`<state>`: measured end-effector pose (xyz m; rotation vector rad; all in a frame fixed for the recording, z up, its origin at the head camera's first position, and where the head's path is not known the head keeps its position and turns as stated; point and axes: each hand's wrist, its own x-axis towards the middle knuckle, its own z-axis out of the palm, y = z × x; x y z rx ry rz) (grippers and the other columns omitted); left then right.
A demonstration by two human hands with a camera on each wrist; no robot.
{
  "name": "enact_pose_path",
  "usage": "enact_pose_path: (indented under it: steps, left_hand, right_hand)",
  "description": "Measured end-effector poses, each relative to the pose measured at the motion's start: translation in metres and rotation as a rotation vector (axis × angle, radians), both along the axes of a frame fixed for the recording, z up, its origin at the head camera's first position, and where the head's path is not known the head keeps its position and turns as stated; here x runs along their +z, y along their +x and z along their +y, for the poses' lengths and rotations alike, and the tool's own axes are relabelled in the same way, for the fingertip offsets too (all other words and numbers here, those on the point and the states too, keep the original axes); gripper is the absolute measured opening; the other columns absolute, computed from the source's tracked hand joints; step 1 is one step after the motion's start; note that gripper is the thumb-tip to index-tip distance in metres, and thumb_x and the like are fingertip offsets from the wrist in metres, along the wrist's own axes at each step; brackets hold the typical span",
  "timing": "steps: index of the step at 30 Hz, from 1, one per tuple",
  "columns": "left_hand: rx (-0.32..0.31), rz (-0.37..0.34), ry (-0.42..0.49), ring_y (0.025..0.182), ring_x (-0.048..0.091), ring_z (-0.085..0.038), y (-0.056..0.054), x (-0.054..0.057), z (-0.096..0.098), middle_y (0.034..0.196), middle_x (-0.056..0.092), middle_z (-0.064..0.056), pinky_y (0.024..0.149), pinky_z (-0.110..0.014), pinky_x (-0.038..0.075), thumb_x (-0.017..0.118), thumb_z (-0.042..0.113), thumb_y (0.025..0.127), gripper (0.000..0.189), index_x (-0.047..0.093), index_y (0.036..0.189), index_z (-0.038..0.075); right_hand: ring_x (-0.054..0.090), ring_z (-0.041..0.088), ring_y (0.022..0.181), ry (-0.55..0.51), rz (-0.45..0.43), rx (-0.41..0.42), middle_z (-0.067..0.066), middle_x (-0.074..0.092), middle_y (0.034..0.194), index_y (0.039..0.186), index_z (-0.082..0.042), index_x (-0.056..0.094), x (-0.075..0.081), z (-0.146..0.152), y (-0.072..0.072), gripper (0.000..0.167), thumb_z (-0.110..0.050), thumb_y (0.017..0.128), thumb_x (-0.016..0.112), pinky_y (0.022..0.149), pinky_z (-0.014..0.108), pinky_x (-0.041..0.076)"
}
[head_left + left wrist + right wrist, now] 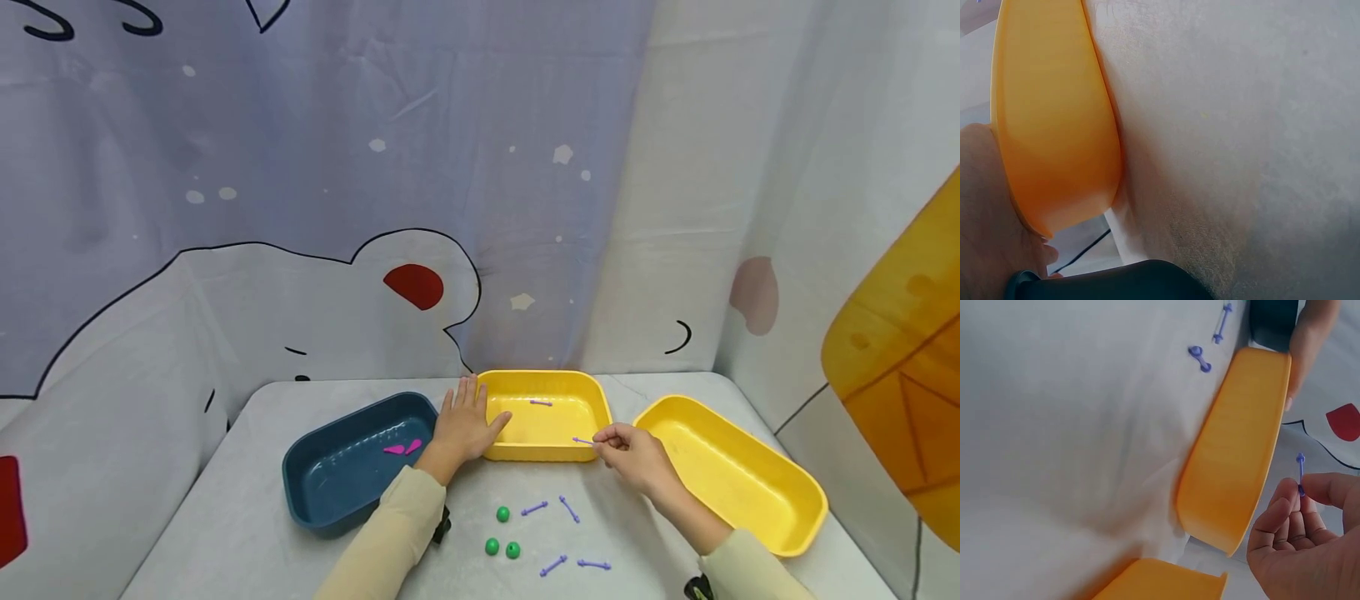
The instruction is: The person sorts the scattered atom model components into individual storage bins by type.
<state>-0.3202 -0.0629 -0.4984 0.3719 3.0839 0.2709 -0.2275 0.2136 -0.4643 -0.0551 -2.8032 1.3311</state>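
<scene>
My right hand (637,457) pinches a small purple dumbbell-shaped stick (1300,467) by one end, between thumb and fingertips. It is over the right front part of the middle yellow tray (543,452). Inside that tray lies another purple stick (541,402). At the tray's left end rests my left hand (463,423), its fingers extended and thumb spread over the rim. The left wrist view shows only part of the left hand (985,206), against the tray's edge. Several more purple sticks (553,566) lie on the table in front, beside green beads (492,546).
A dark blue tray (322,492) holding two pink pieces (394,449) stands on the left. To the right is a second yellow tray (738,483), set at an angle. A printed curtain (525,167) hangs behind the white table (247,533).
</scene>
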Motion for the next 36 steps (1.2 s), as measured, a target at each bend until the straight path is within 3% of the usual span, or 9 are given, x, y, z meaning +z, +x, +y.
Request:
enact_pose_path:
  steps: [7, 25, 36]
  left_hand:
    - [0.000, 0.013, -0.016, 0.157, 0.007, -0.028, 0.000, 0.000, 0.000, 0.170, 0.011, -0.013, 0.126, -0.049, 0.009, 0.024, 0.069, 0.101, 0.088, 0.017, 0.162, 0.007]
    - [-0.014, 0.031, 0.007, 0.157, 0.010, -0.029, 0.001, -0.001, -0.001, 0.170, 0.013, -0.014, 0.126, -0.049, 0.010, 0.025, 0.068, 0.102, 0.086, 0.021, 0.162, 0.006]
    - [-0.009, 0.035, 0.000, 0.157, 0.010, -0.029, 0.001, -0.002, 0.000, 0.170, 0.012, -0.013, 0.126, -0.050, 0.010, 0.024, 0.068, 0.101, 0.087, 0.020, 0.162, 0.006]
  right_hand:
    - [0.058, 0.015, 0.074, -0.002, 0.029, -0.003, 0.000, 0.067, 0.081, 0.098, -0.008, 0.072, 0.006, -0.005, -0.017, 0.011, -0.017, 0.092, 0.072, 0.065, 0.026, 0.047]
    - [0.062, 0.016, 0.074, -0.015, 0.051, -0.007, 0.003, 0.069, 0.081, 0.101, -0.007, 0.073, 0.016, -0.020, -0.054, 0.017, -0.021, 0.093, 0.071, 0.065, 0.027, 0.045]
    - [0.069, 0.035, 0.090, -0.057, 0.008, -0.028, 0.004, 0.072, 0.086, 0.102, -0.006, 0.072, 0.017, -0.026, -0.072, 0.017, -0.020, 0.094, 0.068, 0.072, 0.029, 0.049]
